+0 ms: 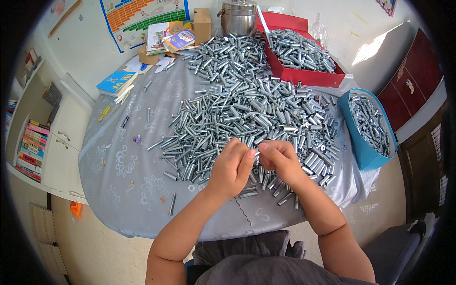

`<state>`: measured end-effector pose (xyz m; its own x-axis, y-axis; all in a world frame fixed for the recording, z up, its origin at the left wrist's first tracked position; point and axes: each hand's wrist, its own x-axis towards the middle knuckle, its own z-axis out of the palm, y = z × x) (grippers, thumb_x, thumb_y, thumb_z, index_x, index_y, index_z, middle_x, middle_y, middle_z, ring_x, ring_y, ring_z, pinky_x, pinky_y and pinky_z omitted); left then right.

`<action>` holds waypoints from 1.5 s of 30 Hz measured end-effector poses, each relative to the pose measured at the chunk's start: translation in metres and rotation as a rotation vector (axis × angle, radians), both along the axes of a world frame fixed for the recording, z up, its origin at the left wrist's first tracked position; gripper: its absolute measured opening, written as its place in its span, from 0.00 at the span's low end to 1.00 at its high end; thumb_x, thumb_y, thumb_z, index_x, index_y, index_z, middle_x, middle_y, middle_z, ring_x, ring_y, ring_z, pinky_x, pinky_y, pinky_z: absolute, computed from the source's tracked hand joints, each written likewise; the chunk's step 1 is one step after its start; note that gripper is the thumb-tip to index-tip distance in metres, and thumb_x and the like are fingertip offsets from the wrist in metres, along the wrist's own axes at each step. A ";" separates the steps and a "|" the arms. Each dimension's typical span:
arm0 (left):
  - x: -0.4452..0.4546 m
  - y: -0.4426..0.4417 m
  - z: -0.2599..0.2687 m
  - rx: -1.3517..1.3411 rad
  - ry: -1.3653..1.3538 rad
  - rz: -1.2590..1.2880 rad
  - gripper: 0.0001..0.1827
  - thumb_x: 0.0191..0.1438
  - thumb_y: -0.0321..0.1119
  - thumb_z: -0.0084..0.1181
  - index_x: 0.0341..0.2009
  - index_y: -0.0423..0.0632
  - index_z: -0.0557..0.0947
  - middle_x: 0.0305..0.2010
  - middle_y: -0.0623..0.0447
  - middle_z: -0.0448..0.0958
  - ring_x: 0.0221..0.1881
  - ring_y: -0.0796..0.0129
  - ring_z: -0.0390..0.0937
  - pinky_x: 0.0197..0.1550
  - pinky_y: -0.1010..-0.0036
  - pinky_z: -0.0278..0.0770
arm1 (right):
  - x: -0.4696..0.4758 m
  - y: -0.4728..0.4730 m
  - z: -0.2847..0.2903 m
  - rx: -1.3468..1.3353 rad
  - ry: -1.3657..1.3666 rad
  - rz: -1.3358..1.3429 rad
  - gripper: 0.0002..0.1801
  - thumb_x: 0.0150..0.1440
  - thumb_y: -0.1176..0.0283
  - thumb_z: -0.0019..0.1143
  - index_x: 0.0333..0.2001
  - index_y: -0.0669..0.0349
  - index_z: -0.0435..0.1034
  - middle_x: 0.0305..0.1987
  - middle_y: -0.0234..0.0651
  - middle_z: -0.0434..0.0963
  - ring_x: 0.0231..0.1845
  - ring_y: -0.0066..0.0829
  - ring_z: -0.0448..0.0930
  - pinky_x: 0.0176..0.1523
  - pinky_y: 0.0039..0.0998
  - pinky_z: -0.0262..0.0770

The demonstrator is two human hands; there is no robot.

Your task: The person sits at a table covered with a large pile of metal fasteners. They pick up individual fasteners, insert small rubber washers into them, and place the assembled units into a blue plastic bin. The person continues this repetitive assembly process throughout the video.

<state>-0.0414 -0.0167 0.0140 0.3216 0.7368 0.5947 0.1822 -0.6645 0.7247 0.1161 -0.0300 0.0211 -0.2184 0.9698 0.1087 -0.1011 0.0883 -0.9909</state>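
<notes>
My left hand (231, 167) and my right hand (281, 158) meet over the near side of a large heap of metal fasteners (235, 107). Between the fingertips a small bright metal part (258, 149) shows; my fingers hide most of it, so its exact kind is unclear. Both hands are curled with thumbs pressed in towards it. Long bolts (185, 131) lie mostly on the heap's left side, and metal sleeves (317, 160) gather on the right. Below my hands are loose sleeves (248, 194), and a single bolt (172, 203) lies apart near the table's front edge.
A red box (306, 77) full of sleeve anchors stands at the back right. The blue fabric bin (370, 164) at the right holds more fasteners. Behind the heap is a steel pot (238, 17). Books (117, 82) and a yellow marker (104, 114) lie on the left of the tablecloth (121, 192).
</notes>
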 end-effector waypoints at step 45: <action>0.004 -0.003 0.000 -0.949 -0.343 -0.095 0.24 0.59 0.46 0.35 0.37 0.37 0.77 0.18 0.60 0.67 0.16 0.83 0.60 0.17 0.83 0.57 | 0.003 0.012 -0.007 -0.626 0.669 0.360 0.19 0.58 0.64 0.39 0.48 0.67 0.58 0.32 0.37 0.73 0.30 0.25 0.75 0.37 0.25 0.75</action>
